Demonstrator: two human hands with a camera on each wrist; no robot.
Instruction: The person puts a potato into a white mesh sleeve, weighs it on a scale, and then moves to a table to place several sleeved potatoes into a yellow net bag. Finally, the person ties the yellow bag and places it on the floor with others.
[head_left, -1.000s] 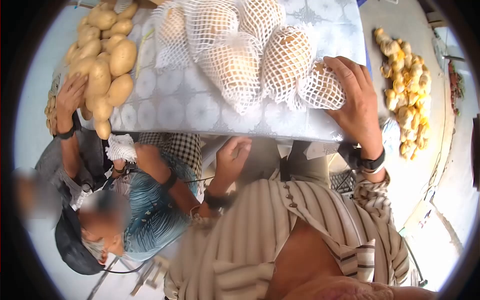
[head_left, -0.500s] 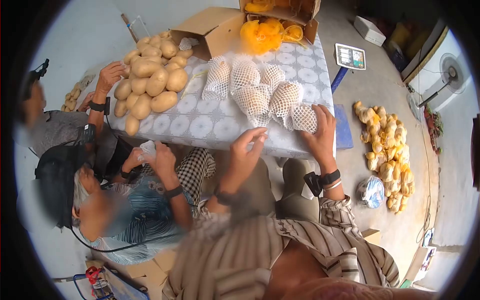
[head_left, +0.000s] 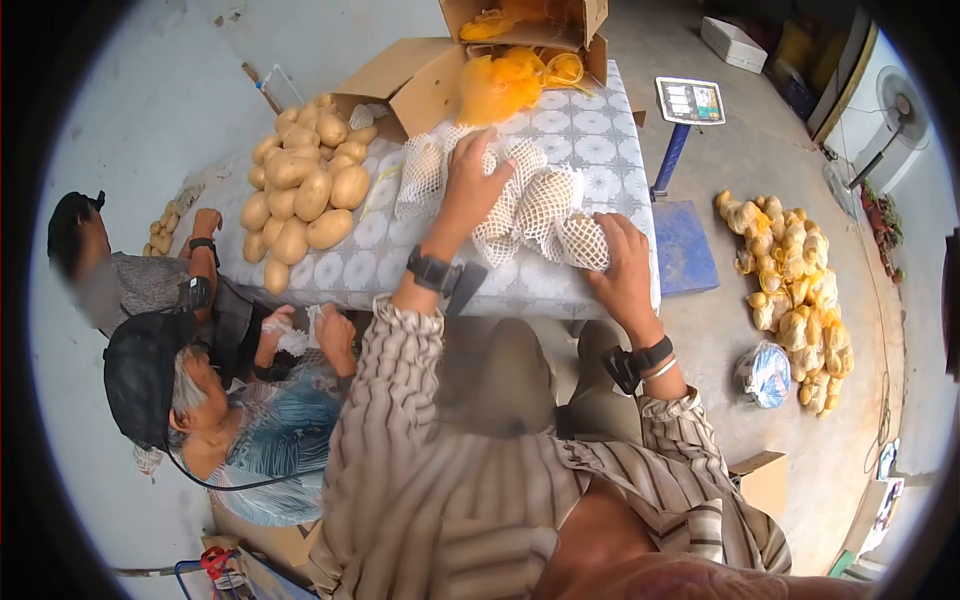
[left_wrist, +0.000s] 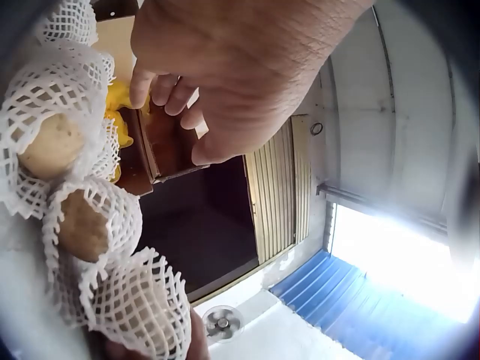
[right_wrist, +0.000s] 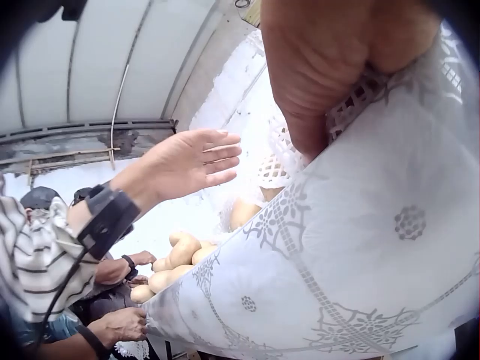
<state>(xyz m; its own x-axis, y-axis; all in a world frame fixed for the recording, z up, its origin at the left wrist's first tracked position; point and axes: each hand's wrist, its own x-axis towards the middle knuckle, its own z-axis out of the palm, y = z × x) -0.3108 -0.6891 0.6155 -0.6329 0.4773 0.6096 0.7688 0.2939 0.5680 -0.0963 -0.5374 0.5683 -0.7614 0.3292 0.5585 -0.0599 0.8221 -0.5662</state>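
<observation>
Several potatoes in white foam netting sit grouped on the table in the head view. At the right end of the group, my right hand (head_left: 625,275) grips one netted potato (head_left: 583,243), fingers bent over its far side. Above the group's left part reaches my left hand (head_left: 475,190), its fingers extended and nothing held; it hides some of the netted potatoes behind it. The left wrist view shows this left hand (left_wrist: 240,67) raised beside the row, where brown skin shows through a gap in one net (left_wrist: 52,146). Palm and spread fingers of it appear in the right wrist view.
A pile of bare potatoes (head_left: 300,190) lies on the table's left. Behind stand cardboard boxes (head_left: 425,95) with orange net bags (head_left: 500,85). A scale (head_left: 690,103) is past the right edge, bagged potatoes (head_left: 790,290) on the floor. Two people sit at left, one handling white netting (head_left: 292,342).
My left hand has risen from below the table's front edge to over the netted potatoes. The right hand stays at the same potato. The head view has tilted up, showing more of the room.
</observation>
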